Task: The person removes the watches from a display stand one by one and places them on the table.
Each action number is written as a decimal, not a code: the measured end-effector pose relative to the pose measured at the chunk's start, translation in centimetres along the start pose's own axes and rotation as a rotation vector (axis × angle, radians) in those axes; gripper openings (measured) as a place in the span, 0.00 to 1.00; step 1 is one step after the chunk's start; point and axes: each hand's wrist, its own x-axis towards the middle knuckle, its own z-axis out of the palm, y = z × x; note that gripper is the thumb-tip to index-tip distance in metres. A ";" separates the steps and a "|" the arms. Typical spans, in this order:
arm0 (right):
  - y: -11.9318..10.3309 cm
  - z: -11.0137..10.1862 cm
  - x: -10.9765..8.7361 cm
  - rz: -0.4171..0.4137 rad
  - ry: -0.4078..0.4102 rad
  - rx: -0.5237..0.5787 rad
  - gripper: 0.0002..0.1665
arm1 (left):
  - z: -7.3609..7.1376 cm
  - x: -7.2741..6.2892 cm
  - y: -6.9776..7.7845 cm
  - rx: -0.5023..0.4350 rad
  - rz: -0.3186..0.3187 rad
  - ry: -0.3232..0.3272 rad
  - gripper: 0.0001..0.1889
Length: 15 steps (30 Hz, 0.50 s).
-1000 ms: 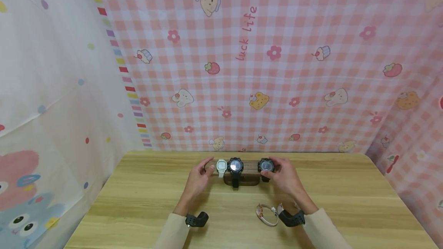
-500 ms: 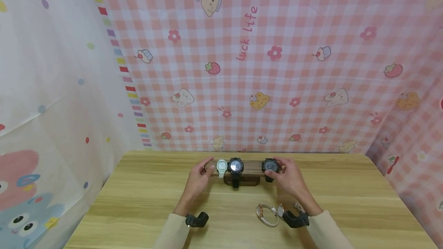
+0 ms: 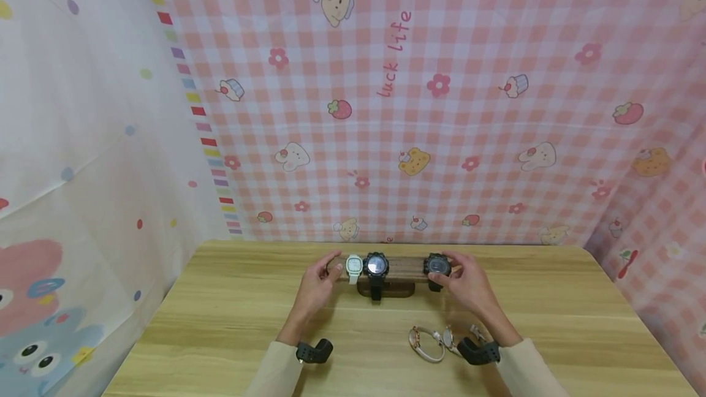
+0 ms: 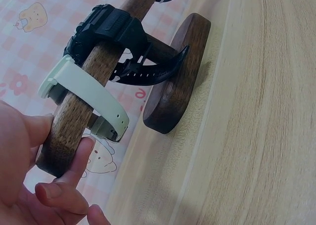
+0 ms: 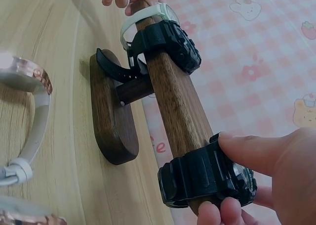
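Observation:
A dark wooden watch stand [image 3: 407,268] stands near the table's back, its bar raised over an oval base [image 5: 113,121]. My left hand [image 3: 317,283] grips the bar's left end between thumb and fingers. Beside those fingers, a pale mint watch [image 4: 91,89] is looped round the bar. Next to it hangs a black digital watch [image 3: 377,264], its strap end dangling toward the base. At the bar's right end, my right hand [image 3: 469,280] pinches a second black watch [image 5: 197,175], thumb on its case and fingers beneath. This watch also encircles the bar.
Nearer me on the wood-grain table [image 3: 220,311] lie white-strapped watches with rose-gold cases, one a looped watch [image 3: 427,345] and another a round-faced watch [image 3: 449,337] partly behind my right wrist's black camera band [image 3: 478,351]. A pink checked cloth [image 3: 413,121] hangs behind the table.
My right hand has slid the second black watch rightward along the bar, widening the gap between the two black watches. My left hand keeps its hold on the left end.

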 end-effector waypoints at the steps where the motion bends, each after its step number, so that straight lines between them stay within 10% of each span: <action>1: 0.1 -0.1 0.0 0.003 -0.003 0.007 0.38 | 0.0 0.0 0.0 -0.002 -0.002 0.000 0.20; 15: 0.4 -0.9 -0.3 0.062 -0.023 0.123 0.39 | -0.1 -0.1 0.4 -0.015 -0.008 -0.008 0.20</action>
